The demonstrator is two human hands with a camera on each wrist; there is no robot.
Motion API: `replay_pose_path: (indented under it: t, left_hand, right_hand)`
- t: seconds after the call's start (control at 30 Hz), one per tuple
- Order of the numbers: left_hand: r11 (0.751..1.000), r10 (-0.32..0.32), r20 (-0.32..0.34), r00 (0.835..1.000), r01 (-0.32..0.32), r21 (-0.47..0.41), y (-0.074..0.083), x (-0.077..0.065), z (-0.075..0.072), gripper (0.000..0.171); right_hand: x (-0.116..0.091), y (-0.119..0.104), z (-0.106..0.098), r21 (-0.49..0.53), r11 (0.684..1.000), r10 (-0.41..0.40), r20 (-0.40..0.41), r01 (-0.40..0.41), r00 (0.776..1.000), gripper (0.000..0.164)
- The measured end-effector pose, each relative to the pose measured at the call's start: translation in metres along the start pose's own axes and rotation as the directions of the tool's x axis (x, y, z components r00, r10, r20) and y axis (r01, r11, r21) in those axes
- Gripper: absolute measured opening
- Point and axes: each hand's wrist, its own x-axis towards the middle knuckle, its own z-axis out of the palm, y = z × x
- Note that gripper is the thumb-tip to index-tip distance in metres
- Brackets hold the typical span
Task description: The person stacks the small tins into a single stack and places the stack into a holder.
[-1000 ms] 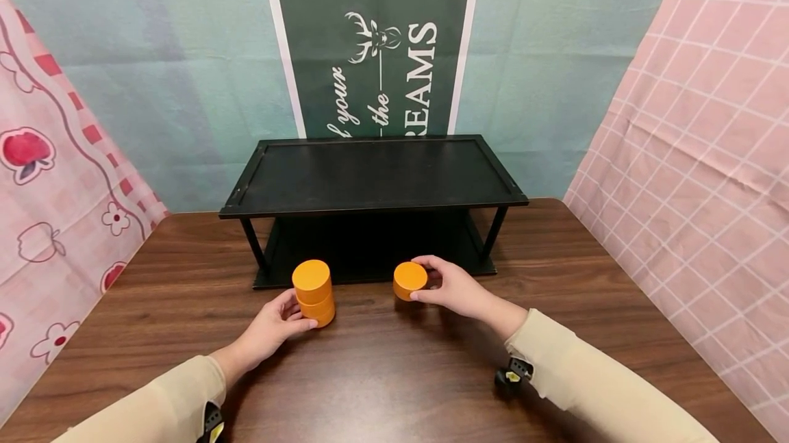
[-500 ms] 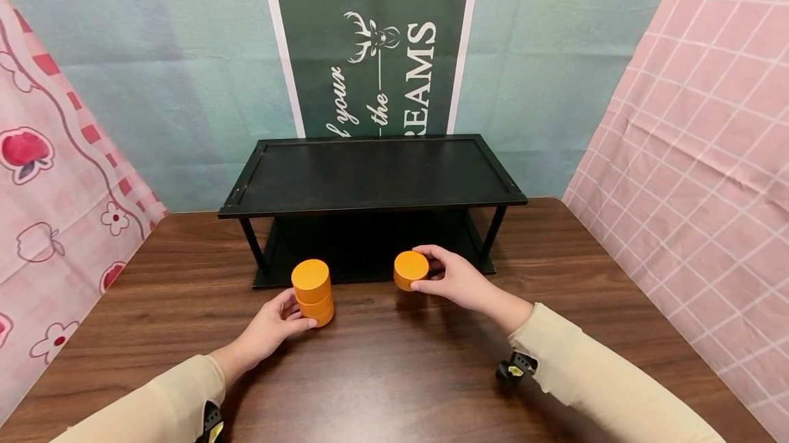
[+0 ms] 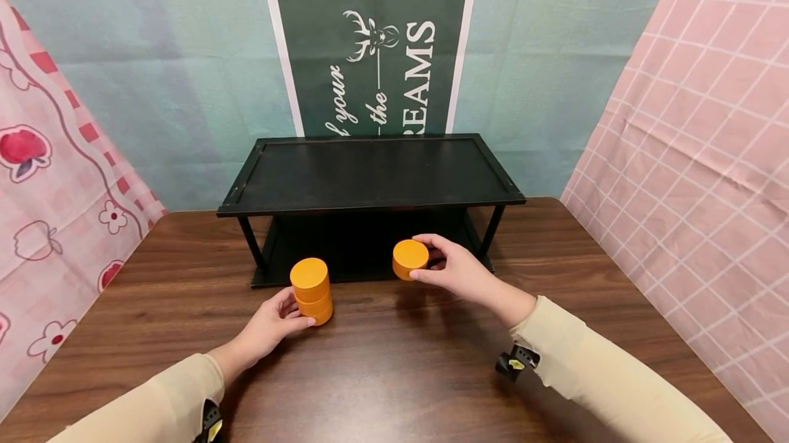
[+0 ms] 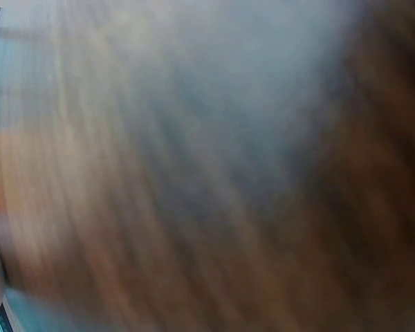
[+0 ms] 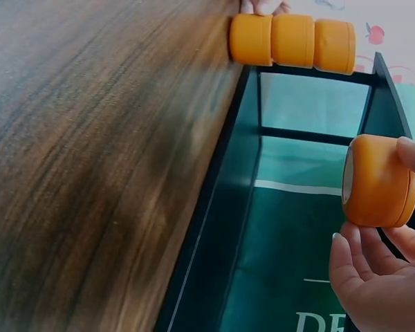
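Observation:
Several squat, round orange containers are in view. Three of them form an upright stack (image 3: pixel 311 289) on the table, in front of the shelf's left part. My left hand (image 3: pixel 271 326) holds the stack low down, thumb at the front and fingers round the left side. On the right, my right hand (image 3: pixel 456 268) grips a single orange container (image 3: pixel 410 258) by its side between thumb and fingers, raised above the table before the shelf. The right wrist view shows the pale underside of this container (image 5: pixel 380 181). The left wrist view is mostly blurred.
A black two-level shelf (image 3: pixel 376 176) stands at the back of the brown wooden table (image 3: pixel 370 374). Its upper board overhangs the dark lower level. Hanging cloths enclose the table: patterned pink on the left, pink grid (image 3: pixel 696 155) on the right, blue-green behind.
My right hand has lifted its orange container higher, upward in the head view. The left hand and the stack have stayed in place.

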Motion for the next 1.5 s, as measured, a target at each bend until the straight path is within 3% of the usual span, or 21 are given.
replay_pose_path:
  t: [0.67,1.5]
  left_hand:
    - [1.0,-0.001,0.007,1.0,0.001,0.001,0.001,0.002,0.0,0.061]
    - [1.0,-0.02,0.018,1.0,0.019,0.005,0.0,0.001,-0.003,0.063]
  right_hand:
    - [0.01,-0.021,-0.011,-0.02,0.998,-0.056,-0.029,0.055,0.998,0.058]
    - [0.029,-0.035,0.022,0.019,0.993,-0.117,-0.015,0.118,0.993,0.058]
